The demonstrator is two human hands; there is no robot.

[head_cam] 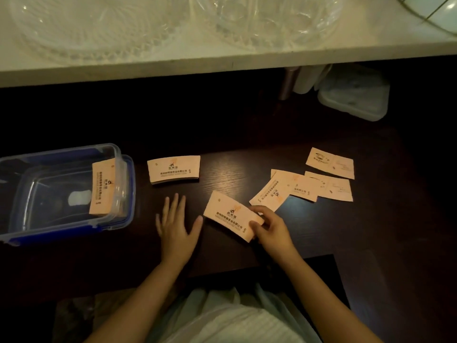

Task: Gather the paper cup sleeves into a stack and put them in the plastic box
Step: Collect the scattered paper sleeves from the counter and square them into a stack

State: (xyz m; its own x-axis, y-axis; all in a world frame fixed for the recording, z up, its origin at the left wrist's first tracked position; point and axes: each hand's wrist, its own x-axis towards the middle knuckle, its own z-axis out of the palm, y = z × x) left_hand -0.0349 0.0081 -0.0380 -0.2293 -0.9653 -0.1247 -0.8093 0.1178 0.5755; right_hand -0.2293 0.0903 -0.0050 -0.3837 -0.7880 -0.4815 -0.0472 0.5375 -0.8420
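Presently noted: right hand [268, 225] grip pinching one end of a cup sleeve [231, 215] low over the desk [222, 134], left hand [176, 222] flat and empty; likely slip or skewed stacking onto the gathered stack [173, 168] beside the plastic box [61, 194].

On the tabletop [222, 248] I see the plastic box [61, 194] at nine o'clock, with one sleeve [103, 189] leaning inside its right wall. A small stack of sleeves [173, 169] lies just right of the box. Loose sleeves [309, 186] overlap at two o'clock. Between my hands lies another sleeve [232, 215]. Behind everything, at twelve o'clock, runs a raised shelf [222, 58].
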